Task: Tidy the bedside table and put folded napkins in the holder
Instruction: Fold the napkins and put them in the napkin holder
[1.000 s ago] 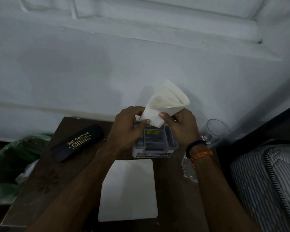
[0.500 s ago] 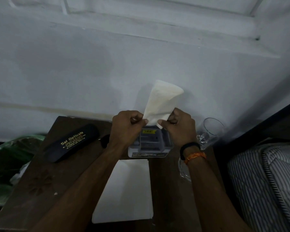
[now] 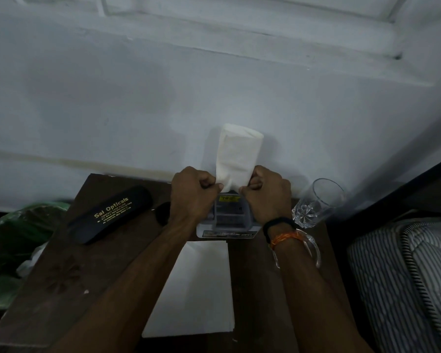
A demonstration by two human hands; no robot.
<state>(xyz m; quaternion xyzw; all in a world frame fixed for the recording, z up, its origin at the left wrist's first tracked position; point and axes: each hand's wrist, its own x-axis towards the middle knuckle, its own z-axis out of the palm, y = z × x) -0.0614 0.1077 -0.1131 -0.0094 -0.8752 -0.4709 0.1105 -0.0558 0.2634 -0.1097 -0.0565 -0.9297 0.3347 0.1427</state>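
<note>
Step in hand, as judged: seating a folded napkin [image 3: 236,155] into the holder [image 3: 228,220]. Left hand [image 3: 192,193] and right hand [image 3: 267,193] each pinch a lower corner of the napkin, fingers curled; it stands upright between them, lower end at the holder's top. Holder sits directly below and between both hands on the bench [image 3: 92,263]; its contents not discernible. Next move likely calls for pressing the end straight down without crumpling. Flat napkin stack [image 3: 201,289] lies nearer the body, between the forearms. Glass [image 3: 316,203], just right of right hand, appears empty.
</note>
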